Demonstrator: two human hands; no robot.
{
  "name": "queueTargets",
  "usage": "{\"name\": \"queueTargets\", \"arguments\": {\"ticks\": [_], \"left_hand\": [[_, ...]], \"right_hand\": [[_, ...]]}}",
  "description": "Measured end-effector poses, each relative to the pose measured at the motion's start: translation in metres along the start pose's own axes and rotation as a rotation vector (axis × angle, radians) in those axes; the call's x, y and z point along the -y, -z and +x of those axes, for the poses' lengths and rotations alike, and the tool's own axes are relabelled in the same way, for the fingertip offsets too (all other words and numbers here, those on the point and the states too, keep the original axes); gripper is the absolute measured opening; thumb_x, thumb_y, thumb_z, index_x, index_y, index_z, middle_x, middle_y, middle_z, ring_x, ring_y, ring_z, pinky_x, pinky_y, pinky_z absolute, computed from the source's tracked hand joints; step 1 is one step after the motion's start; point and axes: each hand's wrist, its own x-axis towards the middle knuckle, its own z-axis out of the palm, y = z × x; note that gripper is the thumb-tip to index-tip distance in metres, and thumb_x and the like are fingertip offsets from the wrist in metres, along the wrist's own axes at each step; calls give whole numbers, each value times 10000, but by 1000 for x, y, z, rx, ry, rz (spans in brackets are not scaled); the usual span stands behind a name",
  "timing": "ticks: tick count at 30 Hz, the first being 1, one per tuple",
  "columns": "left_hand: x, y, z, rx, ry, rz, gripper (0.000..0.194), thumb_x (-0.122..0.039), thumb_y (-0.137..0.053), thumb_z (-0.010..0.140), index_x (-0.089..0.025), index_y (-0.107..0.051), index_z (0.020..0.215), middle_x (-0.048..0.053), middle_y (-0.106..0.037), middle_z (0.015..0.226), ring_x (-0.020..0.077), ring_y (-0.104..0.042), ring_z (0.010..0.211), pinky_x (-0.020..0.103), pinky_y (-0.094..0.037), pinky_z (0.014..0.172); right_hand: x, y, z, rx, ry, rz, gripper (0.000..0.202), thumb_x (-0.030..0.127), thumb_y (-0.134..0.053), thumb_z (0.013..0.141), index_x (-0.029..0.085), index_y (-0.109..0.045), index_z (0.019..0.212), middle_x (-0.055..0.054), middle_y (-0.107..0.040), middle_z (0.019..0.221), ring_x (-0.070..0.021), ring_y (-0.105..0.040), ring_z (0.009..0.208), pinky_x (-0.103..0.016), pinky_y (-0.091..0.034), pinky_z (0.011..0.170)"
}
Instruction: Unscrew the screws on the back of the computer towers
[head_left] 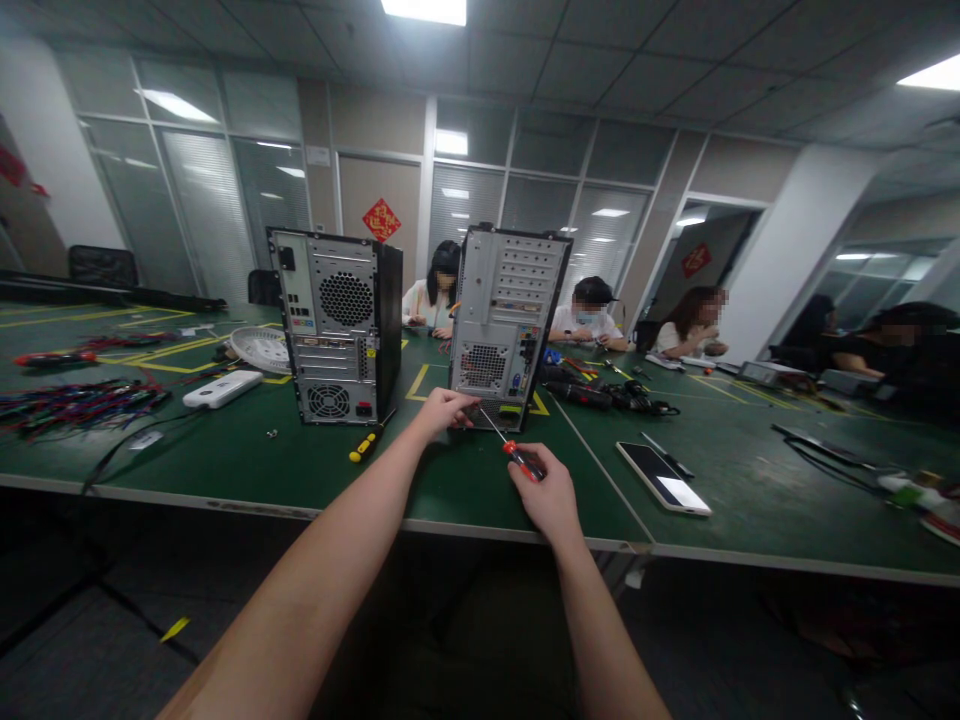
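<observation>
Two computer towers stand upright on the green table, backs toward me: a black-sided one point(330, 360) at left and a grey one point(487, 300) at centre. My right hand point(546, 490) is closed round the red and black handle of a screwdriver point(524, 460). Its thin shaft points up and left to the lower back edge of the grey tower. At that same edge my left hand point(448, 412) has its fingers pressed together near the screwdriver's tip; what they hold, if anything, is too small to make out. A yellow and black screwdriver point(364, 446) lies beside the left tower.
Coloured wires point(82, 400), a white power strip point(223, 389) and a white round basket point(259, 348) are on the left. To the right lie a phone point(663, 478), black cables point(630, 398) and a dark cable bundle point(825, 452). Several people sit across the table.
</observation>
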Motion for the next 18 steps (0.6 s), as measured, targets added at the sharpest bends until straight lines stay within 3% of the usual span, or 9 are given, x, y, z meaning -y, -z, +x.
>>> {"name": "queueTargets", "arguments": {"ticks": [6,14,18], "left_hand": [[6,0,4,3,-45,66,268,-306,-687,864,-107,-826,978,127,-797,855,132,-694,558,195,-365,450],[8,-1,5,-6,-53,189,327,-362,-660,888,-92,-826,969,65,-684,535,139,-640,486,193,-356,450],[4,-2,2,-7,-35,155,359,-381,-621,921,-87,-816,980,75,-717,604,135,-655,491,195,-355,448]], "right_hand": [[1,-1,-1,-42,18,-83,318,397,-640,772,239,-709,1040,-41,-742,906,-220,-676,809,-326,-507,765],[1,-5,0,-31,-19,-111,289,408,-652,800,242,-730,1024,-61,-774,962,-237,-713,879,-348,-522,813],[-3,-6,1,-18,-36,-96,294,441,-654,822,224,-748,997,-81,-784,971,-247,-725,891,-350,-526,811]]}}
